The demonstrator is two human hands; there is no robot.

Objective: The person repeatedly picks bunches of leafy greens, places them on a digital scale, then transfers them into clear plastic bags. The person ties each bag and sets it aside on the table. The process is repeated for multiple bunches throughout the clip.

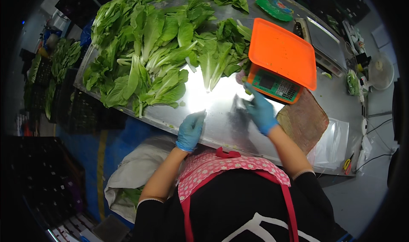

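My left hand (190,131), in a blue glove, is over the near edge of the metal table (170,123), its fingers stretched forward and nothing seen in them. Farther right, my right hand (260,110), also gloved, is open with fingers apart, just in front of an orange and green digital scale (281,54). No load lies on the scale's orange tray. A large heap of leafy greens (149,42) covers the table's far left. One smaller bunch of greens (211,57) lies between the heap and the scale, its stems toward me.
A brownish cloth (304,118) and clear plastic bags (332,142) lie right of my right hand, with scissors (348,164) at the corner. Behind the scale are a green package (275,7) and a grey machine (326,42). A white sack (134,169) stands below on the left.
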